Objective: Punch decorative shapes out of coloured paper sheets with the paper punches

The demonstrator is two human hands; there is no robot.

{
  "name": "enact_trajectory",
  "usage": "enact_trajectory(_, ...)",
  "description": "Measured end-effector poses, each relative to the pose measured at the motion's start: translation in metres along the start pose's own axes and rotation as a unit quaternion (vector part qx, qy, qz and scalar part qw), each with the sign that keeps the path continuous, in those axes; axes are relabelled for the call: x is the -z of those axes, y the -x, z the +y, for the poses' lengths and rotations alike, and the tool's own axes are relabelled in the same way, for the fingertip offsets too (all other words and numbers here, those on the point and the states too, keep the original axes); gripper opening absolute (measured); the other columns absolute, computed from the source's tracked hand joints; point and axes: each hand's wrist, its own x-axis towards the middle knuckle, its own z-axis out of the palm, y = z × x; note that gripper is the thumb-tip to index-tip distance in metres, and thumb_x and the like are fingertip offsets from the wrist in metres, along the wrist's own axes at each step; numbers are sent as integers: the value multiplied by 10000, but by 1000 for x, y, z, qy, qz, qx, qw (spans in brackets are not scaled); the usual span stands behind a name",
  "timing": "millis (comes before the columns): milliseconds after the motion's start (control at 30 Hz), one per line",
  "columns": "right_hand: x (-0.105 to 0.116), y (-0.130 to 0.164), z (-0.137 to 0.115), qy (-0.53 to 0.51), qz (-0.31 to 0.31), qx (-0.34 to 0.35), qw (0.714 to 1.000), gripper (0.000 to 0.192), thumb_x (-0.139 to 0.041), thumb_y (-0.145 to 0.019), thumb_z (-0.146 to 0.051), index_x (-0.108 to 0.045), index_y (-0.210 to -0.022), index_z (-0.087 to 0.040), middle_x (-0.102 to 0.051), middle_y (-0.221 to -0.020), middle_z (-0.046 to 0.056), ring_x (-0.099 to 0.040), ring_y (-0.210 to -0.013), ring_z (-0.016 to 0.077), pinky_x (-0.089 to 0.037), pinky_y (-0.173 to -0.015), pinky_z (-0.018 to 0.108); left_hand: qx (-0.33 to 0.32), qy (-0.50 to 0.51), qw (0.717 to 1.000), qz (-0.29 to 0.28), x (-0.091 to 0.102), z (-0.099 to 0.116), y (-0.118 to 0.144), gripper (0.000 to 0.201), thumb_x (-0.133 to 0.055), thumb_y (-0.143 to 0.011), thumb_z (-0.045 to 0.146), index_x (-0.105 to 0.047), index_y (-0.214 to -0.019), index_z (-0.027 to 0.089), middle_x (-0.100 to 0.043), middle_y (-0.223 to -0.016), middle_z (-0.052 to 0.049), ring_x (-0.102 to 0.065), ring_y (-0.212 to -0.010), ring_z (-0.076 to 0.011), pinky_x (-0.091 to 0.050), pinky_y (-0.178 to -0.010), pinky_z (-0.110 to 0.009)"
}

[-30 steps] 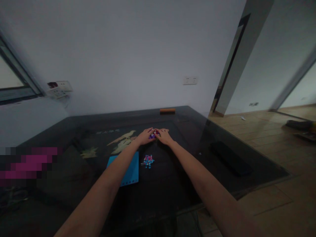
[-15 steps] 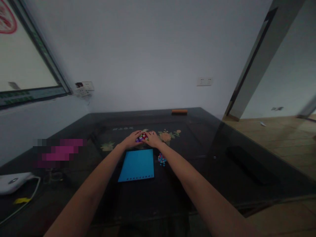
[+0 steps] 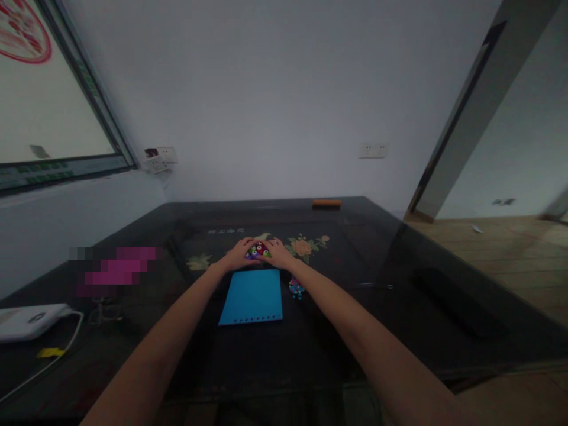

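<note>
Beyond the top edge of a blue sheet of paper (image 3: 255,297), a cluster of small coloured balls with white spots (image 3: 258,251) lies on the dark table. My left hand (image 3: 239,254) curves around the cluster's left side. Around the right side curls my right hand (image 3: 277,254), and the fingers of both hands nearly meet at the far side. Green, red and purple balls show between the thumbs; the rest are hidden. The sheet has a row of punched holes along its near edge. A small bundle of blue and red beads (image 3: 296,288) sits by my right forearm.
An orange-brown cylinder (image 3: 326,203) lies at the table's far edge. To the right are a long black object (image 3: 457,302) and a thin stick (image 3: 373,286). On the left are a white device (image 3: 33,322) with a cable, a yellow piece (image 3: 51,352) and a blurred pink item (image 3: 122,267).
The view has shifted slightly, so everything appears a little further right. Both hands stay around the coloured balls, with more of the balls showing between them.
</note>
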Motion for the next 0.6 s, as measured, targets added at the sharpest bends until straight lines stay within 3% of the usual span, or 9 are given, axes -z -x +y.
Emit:
enact_trajectory(200,-3,2,-5,-30,11,8,999,645,-386,-838,-574,-399,-1292,-116,-539,-1194,172,-436,-1170,249,-177,-1055,426,-35,5,999,-27,10,4,7,775,-603,-688,563,-364,-1325,192,-402,-1302,-135,-393,-1207,-271,-308,-1021,-414)
enact_trajectory(367,-8,-10,1,-100,29,-16,994,468,-353,-898,-459,-469,-1238,-159,-533,-1229,124,-403,-1218,202,-108,-1082,442,-24,-15,999,-42,16,0,13,789,-600,-687,572,-363,-1335,188,-379,-1363,-142,-349,-1250,-288,-274,-1038,-434)
enact_trajectory(600,24,-2,36,-211,103,-71,969,391,-340,-917,-370,-515,-1199,-164,-542,-1219,114,-471,-1150,182,-310,-1008,371,36,24,999,-18,28,0,24,827,-598,-676,576,-339,-1351,176,-391,-1372,-136,-368,-1248,-292,-296,-1028,-430)
